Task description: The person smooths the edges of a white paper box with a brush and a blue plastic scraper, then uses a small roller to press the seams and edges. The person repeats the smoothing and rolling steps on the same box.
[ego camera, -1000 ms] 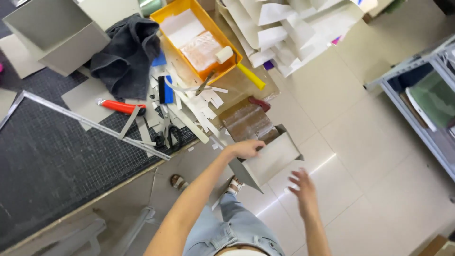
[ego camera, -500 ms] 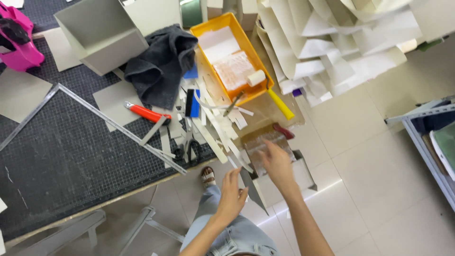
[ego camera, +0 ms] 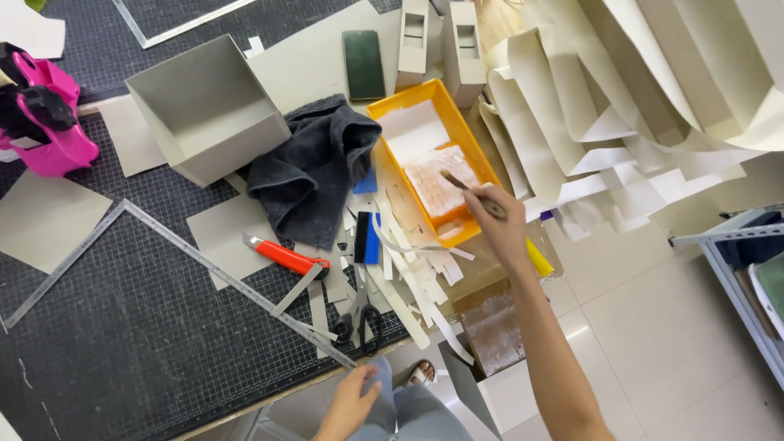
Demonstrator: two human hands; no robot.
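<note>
My right hand reaches over the yellow tray and holds a small brush, its tip over the pale glue mass inside the tray. My left hand rests low at the table's front edge, on my lap, fingers loosely curled with nothing in it. Scissors lie just above it among several white paper strips. A red utility knife and a long metal square ruler lie on the black cutting mat.
A grey open cardboard box and a dark cloth sit behind the knife. A pink object is at far left, a dark phone at the back. Curled cardboard sheets pile at right. A grey box stands on the floor.
My right hand has risen from the floor box to the yellow tray and now holds the brush. My left hand dropped toward my lap. The view shifted up over the table.
</note>
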